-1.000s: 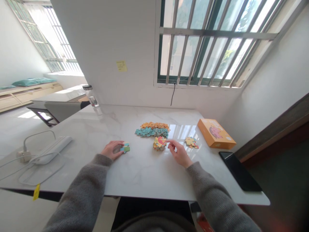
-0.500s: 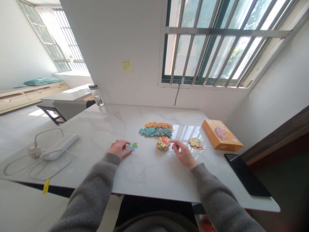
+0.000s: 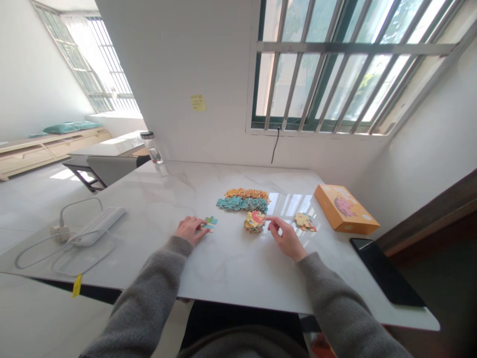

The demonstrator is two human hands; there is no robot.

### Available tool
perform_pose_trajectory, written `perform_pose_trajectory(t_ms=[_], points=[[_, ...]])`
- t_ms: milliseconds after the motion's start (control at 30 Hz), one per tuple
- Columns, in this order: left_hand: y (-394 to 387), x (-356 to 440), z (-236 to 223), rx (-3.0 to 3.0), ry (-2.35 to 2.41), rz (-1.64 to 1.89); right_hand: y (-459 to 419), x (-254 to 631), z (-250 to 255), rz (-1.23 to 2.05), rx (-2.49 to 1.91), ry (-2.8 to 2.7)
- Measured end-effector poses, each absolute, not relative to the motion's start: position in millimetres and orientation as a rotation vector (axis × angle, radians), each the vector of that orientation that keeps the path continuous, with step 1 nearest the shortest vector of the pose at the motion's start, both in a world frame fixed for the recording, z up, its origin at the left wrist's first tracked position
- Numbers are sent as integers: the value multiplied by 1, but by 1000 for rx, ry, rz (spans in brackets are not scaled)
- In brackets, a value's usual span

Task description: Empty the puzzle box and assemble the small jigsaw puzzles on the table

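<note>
My left hand [image 3: 190, 229] rests on the table, thumb and index finger closed about the left end of a few green and blue puzzle pieces [image 3: 210, 223]. These lie flat and look joined. To the right, a small stack of puzzle pieces [image 3: 254, 224] has a red and yellow piece on top. My right hand [image 3: 282, 234] is beside this stack, index finger stretched to its right edge and the other fingers loosely curled. Nothing shows in its grip. Behind the stack lie a row of teal puzzle pieces [image 3: 242, 204] and a row of orange puzzle pieces [image 3: 248, 193].
Yellow puzzle pieces [image 3: 304, 222] lie right of my right hand, near an orange box [image 3: 345, 209]. A black phone or tablet [image 3: 385, 271] lies at the right edge. A white power strip [image 3: 99, 227] with cables is at left, and a clear bottle [image 3: 152, 148] stands at the back-left.
The view has shifted slightly. My left hand has slid a little over the green and blue pieces, covering more of their left end. My right hand stays by the stack.
</note>
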State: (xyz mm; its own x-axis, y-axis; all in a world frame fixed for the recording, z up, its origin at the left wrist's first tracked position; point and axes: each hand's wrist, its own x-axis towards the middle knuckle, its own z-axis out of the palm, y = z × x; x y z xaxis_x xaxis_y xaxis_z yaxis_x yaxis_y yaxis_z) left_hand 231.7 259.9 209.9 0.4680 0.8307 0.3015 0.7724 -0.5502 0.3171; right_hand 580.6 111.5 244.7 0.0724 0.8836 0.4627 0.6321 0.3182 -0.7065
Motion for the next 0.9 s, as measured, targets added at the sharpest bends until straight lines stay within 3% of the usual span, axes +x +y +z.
perform_pose_trajectory(t_ms=[167,433,567,733,900], points=[[261,231,207,2618,1257,749,112,581,244,334,-1399,-1642],[263,233,212,2601,1203,555,110,582,246,320,-1401,-1641],[257,241,217,2604,1150,757,115,579,247,190,-1382,-1655],[234,299,231,2613,881,1053,129,562,245,-71,-1477,-1655],[220,364,237,2561,696,1100,139,555,237,-104,-1613,-1705]])
